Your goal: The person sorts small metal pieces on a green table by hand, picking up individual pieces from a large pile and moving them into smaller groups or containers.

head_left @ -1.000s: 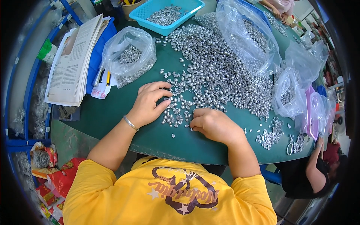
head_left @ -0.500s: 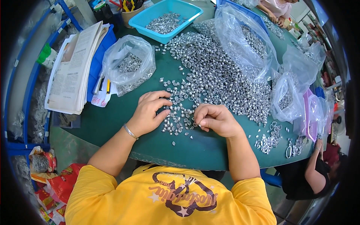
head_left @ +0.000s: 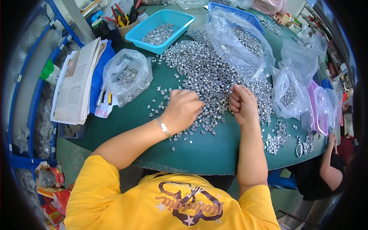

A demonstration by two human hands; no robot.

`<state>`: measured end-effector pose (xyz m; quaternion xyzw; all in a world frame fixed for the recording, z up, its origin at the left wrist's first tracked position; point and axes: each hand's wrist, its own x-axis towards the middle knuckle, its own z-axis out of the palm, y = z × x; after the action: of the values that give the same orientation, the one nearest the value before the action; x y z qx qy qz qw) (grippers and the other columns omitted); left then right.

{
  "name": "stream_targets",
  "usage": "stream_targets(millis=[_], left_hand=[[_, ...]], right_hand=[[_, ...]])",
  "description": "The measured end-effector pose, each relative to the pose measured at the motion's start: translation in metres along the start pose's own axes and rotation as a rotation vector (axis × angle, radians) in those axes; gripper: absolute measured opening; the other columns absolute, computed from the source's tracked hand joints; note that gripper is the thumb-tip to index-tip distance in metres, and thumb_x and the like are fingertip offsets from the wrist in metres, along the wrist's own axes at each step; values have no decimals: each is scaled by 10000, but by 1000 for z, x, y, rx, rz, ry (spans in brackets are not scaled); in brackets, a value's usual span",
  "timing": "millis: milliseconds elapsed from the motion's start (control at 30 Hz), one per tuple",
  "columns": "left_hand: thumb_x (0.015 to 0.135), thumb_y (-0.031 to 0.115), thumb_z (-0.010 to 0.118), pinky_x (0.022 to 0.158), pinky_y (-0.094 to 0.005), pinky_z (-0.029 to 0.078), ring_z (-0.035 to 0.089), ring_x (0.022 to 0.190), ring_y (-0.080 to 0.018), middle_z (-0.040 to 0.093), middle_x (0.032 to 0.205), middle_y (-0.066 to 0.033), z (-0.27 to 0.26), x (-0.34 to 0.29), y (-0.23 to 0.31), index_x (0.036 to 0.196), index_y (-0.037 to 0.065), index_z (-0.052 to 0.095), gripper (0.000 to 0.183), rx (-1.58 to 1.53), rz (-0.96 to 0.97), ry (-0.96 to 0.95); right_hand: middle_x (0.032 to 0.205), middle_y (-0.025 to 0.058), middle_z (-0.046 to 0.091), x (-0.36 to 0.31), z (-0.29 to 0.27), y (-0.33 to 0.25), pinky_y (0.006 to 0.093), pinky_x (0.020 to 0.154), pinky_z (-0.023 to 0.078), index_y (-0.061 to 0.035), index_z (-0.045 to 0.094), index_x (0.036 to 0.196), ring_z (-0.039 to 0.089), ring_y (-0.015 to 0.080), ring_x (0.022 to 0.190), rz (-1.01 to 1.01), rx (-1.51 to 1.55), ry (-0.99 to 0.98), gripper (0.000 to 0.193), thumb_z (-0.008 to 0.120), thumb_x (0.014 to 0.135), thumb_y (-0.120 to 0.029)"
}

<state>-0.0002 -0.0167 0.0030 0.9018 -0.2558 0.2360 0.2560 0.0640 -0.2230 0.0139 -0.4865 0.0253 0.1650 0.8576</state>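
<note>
A big heap of small silver-grey metal pieces, rounded and hollow like little cups, covers the middle of the green table. My left hand lies at the heap's near left edge, its fingers bent together and turned down onto the pieces. Its fingertips are partly hidden. Over the heap's near right side is my right hand, with thumb and fingers curled closed. Whatever it may hold is too small to make out. Scattered pieces lie left of and below my left hand.
A turquoise tray of pieces stands at the back. Clear plastic bags of metal parts sit left and right. Newspapers lean at far left. Silver ring-shaped parts lie at right. Another person's arm reaches in there.
My left hand has moved right across the near pieces, its fingers now more curled. My right hand has lifted away and to the right, toward the heap. The view has shifted slightly.
</note>
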Motion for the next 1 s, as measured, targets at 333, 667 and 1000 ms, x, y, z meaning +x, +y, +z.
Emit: stream_targets(millis=[333, 667, 1000], left_hand=[[702, 13, 650, 660, -357, 444, 581, 744, -240, 576, 779, -80, 22, 11, 7, 785, 66, 596, 112, -206, -75, -48], [820, -21, 512, 584, -206, 486, 584, 696, -126, 619, 891, -102, -34, 77, -54, 945, -24, 542, 129, -1162, -1005, 309], [839, -28, 484, 783, -340, 514, 584, 887, -238, 538, 982, -133, -74, 104, -128, 1181, -80, 377, 362, -1134, -950, 513]], right_hand=[[682, 121, 630, -13, -11, -17, 322, 609, 472, 11, 648, 799, 604, 210, 623, -271, -1167, 40, 142, 614, 754, -119], [811, 173, 638, -11, -2, 5, 422, 730, 480, -48, 660, 819, 608, 348, 786, -306, -1462, -122, 138, 578, 763, -144], [828, 171, 640, -11, 4, 12, 393, 720, 485, -14, 652, 841, 607, 345, 794, -411, -1307, -80, 138, 573, 760, -95]])
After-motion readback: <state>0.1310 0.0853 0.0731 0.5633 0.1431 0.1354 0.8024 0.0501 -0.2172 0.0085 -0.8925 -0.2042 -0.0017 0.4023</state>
